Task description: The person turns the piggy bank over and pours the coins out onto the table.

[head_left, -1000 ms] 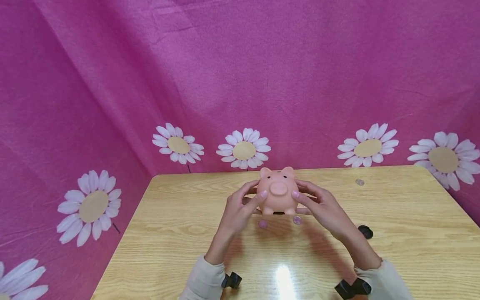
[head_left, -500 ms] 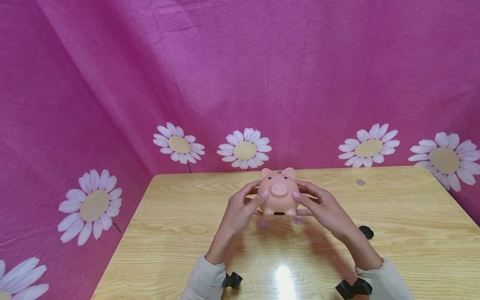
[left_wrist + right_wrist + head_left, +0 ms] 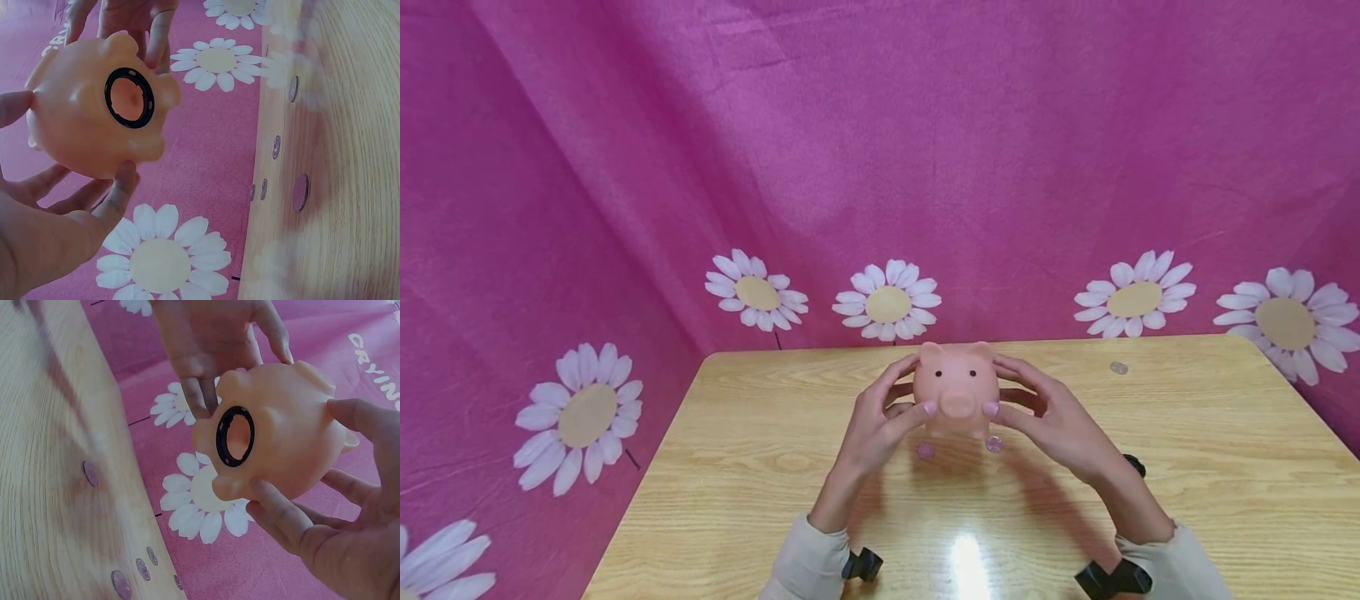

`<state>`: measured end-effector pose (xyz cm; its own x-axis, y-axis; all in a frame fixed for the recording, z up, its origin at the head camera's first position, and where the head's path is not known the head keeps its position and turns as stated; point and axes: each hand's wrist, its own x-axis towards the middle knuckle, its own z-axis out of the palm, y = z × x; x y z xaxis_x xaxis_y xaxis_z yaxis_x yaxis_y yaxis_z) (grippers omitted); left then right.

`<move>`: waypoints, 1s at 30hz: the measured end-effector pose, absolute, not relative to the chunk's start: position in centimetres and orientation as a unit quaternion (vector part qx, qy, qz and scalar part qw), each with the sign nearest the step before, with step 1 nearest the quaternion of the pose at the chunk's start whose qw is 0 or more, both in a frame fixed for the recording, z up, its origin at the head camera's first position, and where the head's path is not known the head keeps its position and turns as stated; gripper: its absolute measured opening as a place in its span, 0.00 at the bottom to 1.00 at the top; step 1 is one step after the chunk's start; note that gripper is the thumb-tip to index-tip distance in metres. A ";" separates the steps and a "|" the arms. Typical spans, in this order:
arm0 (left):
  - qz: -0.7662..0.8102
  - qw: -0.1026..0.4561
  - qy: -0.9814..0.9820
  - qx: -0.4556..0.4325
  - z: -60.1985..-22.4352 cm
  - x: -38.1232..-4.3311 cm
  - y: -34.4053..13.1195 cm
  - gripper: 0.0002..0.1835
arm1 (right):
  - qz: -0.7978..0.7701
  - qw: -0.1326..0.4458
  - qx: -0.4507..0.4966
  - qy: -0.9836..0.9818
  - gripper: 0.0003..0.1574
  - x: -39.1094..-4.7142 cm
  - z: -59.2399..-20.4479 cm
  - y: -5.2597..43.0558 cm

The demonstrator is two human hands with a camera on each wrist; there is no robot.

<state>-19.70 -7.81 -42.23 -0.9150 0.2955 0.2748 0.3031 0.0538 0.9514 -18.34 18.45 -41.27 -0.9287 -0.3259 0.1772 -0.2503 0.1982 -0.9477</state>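
A pink piggy bank (image 3: 957, 383) is held up above the wooden table, snout toward me. My left hand (image 3: 880, 412) grips one side, thumb beside the snout and fingers spread behind. From the other side my right hand (image 3: 1052, 417) grips it the same way. Both wrist views show its underside, where a black ring (image 3: 150, 103) surrounds an uncovered round hole (image 3: 238, 436) between the stubby feet. Below the bank on the table lie a coin (image 3: 926, 451) under its left side and another coin (image 3: 994, 444) under its right.
A further coin (image 3: 1119, 367) lies at the back right of the table (image 3: 745, 467). A small black round piece (image 3: 1137, 463) is partly covered by my right forearm. Several coins show on the tabletop in the left wrist view. A pink daisy-printed cloth (image 3: 925, 167) hangs behind the table.
The piggy bank has tipped forward and slightly down, so its snout sits lower and the dark spot between its feet is out of the head view. Both hands keep their grip.
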 end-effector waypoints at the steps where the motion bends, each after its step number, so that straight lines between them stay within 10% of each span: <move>1: -0.659 0.001 -0.723 -0.207 -42.3 -19.7 -7.7 0.36 | -0.606 0.027 -0.185 0.773 0.40 -18.4 -41.3 18.4; 8: -0.606 0.003 -0.774 -0.183 -43.1 -19.9 -7.4 0.33 | -0.621 0.050 -0.147 0.768 0.39 -18.4 -41.8 18.1; 17: -0.673 0.115 -0.654 -0.325 -41.6 -19.5 -7.6 0.41 | -0.680 -0.083 -0.286 0.670 0.48 -18.0 -40.8 18.0; 30: -0.678 0.072 -0.680 -0.271 -42.1 -19.7 -7.3 0.40 | -0.694 -0.048 -0.258 0.670 0.45 -18.9 -42.2 18.4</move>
